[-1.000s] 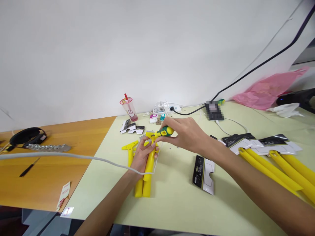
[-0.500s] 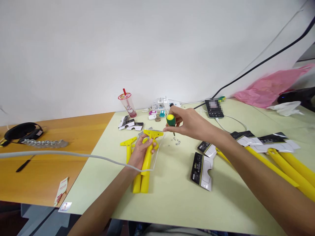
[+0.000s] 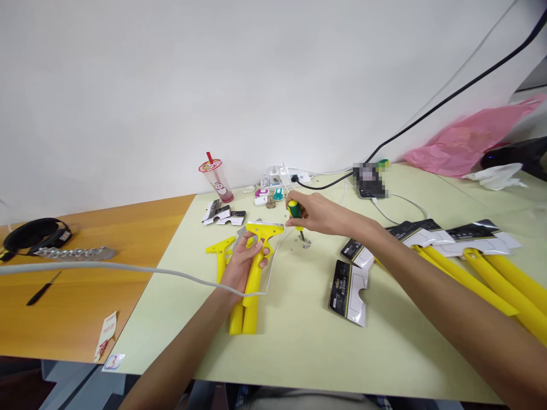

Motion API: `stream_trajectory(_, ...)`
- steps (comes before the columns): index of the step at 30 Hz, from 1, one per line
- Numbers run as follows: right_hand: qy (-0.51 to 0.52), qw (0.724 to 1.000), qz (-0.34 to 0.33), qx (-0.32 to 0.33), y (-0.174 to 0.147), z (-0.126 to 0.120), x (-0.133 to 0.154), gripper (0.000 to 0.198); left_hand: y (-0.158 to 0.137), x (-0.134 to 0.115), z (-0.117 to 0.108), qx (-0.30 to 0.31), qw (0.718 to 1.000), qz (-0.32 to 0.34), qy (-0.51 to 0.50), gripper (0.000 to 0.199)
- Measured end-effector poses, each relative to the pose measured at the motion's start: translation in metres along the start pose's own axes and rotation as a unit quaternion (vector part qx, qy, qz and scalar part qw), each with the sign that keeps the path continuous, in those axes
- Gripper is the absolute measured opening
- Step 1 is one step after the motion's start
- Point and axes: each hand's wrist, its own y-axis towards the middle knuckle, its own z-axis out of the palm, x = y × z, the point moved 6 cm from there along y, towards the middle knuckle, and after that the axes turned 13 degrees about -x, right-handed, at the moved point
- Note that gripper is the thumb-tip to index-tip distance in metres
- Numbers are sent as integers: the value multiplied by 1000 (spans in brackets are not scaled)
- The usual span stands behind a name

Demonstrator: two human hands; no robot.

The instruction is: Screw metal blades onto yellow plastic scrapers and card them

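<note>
My left hand (image 3: 244, 261) is closed around the handle of a yellow scraper (image 3: 265, 230), whose wide head with a metal blade edge points away from me. More yellow scrapers (image 3: 221, 247) lie under and beside that hand. In my right hand (image 3: 318, 213) is a short screwdriver (image 3: 294, 209) with a green and yellow handle, its shaft pointing down. The screwdriver's tip is at a small pile of screws (image 3: 306, 245) on the table; whether it touches one I cannot tell.
Black and white packaging cards (image 3: 348, 293) lie to the right, near several yellow handles (image 3: 504, 279). Behind are a plastic cup (image 3: 219, 182), a power strip (image 3: 303, 178) and a pixelated device (image 3: 370, 181). A grey cable (image 3: 128, 267) crosses in front of my left forearm.
My right hand has lowered the screwdriver from above the scraper's right end toward the screws. The left hand still holds the scraper in nearly the same place.
</note>
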Motion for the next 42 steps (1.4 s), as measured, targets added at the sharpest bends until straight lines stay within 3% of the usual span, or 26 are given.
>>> stream_trajectory(10, -15, 999, 27, 17, -1, 6, 1, 28, 0, 0, 1, 9, 1000, -2, -2, 66)
stream_trajectory(16, 4, 1000, 10, 5, -2, 1, 6, 29, -1, -2, 1, 1, 1000, -2, 2, 66)
stream_trajectory(25, 76, 995, -3, -71, -7, -36, 29, 36, -1, -3, 0, -3, 1000, 6, 6, 64)
stream_trajectory(32, 171, 971, -23, -166, -15, -66, 56, 50, 0, -2, 1, 4, 1000, -2, -8, 63)
stream_trajectory(42, 202, 959, -44, -195, -20, -68, 67, 54, -3, 0, 3, 35, 999, -16, 0, 58)
